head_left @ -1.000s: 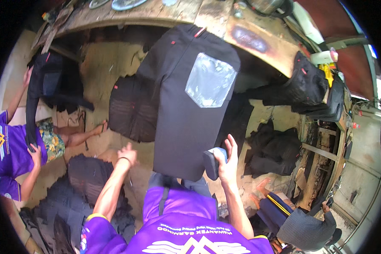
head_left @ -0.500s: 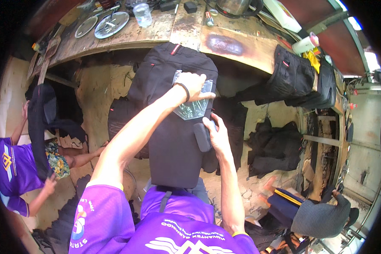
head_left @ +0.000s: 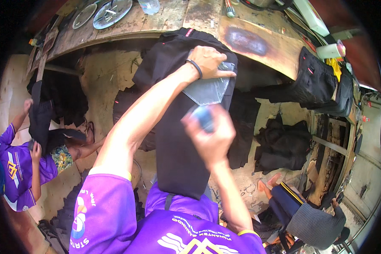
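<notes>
A black pair of trousers (head_left: 180, 144) stretches from the workbench edge toward my lap. On its upper part lies a clear plastic template (head_left: 207, 92) with an angular lower edge. My left hand (head_left: 206, 61) presses on the template's upper part, thumb and forefinger spread, a dark band round the wrist. Just below the template, my right hand (head_left: 218, 134) is closed round a dark oblong block (head_left: 204, 118). Motion blurs that hand and the block, whose face looks bluish. Whether the block touches the cloth, I cannot tell.
The wooden workbench (head_left: 173, 21) curves across the far side, with a round tray (head_left: 112, 15) and a scorched board (head_left: 249, 41). Black garments (head_left: 319, 80) hang over its right end; more dark cloth (head_left: 283, 146) lies on the floor. Co-workers sit left (head_left: 23, 169) and lower right (head_left: 311, 224).
My right hand has moved with the block from the trousers' right side to over the cloth below the template. My left hand still presses the template. The whole view has shifted slightly.
</notes>
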The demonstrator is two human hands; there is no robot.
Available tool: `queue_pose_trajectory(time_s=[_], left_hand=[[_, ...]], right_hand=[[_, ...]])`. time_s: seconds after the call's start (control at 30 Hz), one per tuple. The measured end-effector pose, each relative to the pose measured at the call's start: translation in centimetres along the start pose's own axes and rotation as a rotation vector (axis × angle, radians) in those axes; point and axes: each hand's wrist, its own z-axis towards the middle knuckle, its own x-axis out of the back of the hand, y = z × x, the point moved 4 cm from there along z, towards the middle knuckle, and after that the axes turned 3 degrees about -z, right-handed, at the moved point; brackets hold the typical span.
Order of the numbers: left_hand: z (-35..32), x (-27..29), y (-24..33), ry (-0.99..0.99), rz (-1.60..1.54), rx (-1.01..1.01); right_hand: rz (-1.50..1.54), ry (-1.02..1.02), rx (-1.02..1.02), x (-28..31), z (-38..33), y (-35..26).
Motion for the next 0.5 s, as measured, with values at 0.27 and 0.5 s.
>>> queue_pose_trajectory(time_s=[0.27,0.5], left_hand=[[1.5,-0.6,-0.3,-0.155,-0.038,-0.003],[1.2,-0.5,0.1,-0.065,-0.042,0.072]], right_hand=[[-0.273,-0.305,0.325,-8.9,-1.3,4.2],[-0.267,-0.386,0.371,-6.7,-5.1,-1.7]])
